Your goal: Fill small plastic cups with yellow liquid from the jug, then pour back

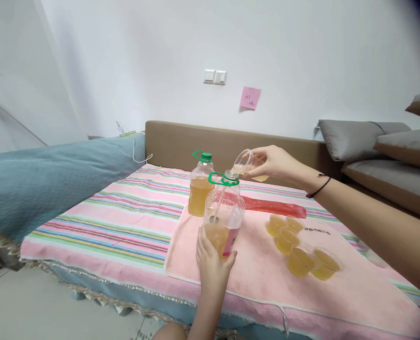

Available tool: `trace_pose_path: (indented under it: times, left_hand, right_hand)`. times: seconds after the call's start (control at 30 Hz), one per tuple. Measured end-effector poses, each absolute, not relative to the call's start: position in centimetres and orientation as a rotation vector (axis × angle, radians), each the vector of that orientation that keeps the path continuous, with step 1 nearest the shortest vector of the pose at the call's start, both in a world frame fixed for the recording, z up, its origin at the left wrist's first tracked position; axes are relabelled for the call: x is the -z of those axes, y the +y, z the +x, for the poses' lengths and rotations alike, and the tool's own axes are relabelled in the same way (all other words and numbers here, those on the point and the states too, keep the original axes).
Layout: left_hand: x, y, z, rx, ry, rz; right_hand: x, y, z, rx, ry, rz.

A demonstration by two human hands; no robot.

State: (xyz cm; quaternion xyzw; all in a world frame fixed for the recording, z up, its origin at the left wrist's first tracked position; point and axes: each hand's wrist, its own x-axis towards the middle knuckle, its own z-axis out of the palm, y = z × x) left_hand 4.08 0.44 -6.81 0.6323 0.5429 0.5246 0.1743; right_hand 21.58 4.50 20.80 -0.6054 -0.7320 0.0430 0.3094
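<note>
My left hand [213,262] is wrapped round the lower part of an uncapped clear bottle [224,212], partly filled with yellowish liquid and fitted with a green ring handle. Above its mouth, my right hand [266,163] grips a tilted clear plastic cup [244,160], and liquid runs from it into the bottle. Behind and to the left stands a second bottle [200,191] with a green cap and similar liquid. Several clear cups of yellow liquid [300,261] stand to the right on a pink cloth [256,276].
A red plastic item [275,206] lies behind the cups. Striped fabric [125,222] spreads under the pink cloth. Grey cushions [358,137] are piled at the right, and a blue-covered armrest [71,165] is at the left. A pink note [250,97] sticks to the wall.
</note>
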Motion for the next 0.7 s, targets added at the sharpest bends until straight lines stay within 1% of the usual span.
trace_pose_path:
  times: [0.53,0.7]
  left_hand:
    - [6.8,0.4,3.8,-1.414,1.502,1.794]
    - [6.9,0.5,4.0,-1.471,1.506,1.774]
  right_hand:
    - [-21.7,4.1,20.7,0.033,-2.003,-1.638]
    - [-21.8,3.9,20.5,0.074,-2.025,-1.649]
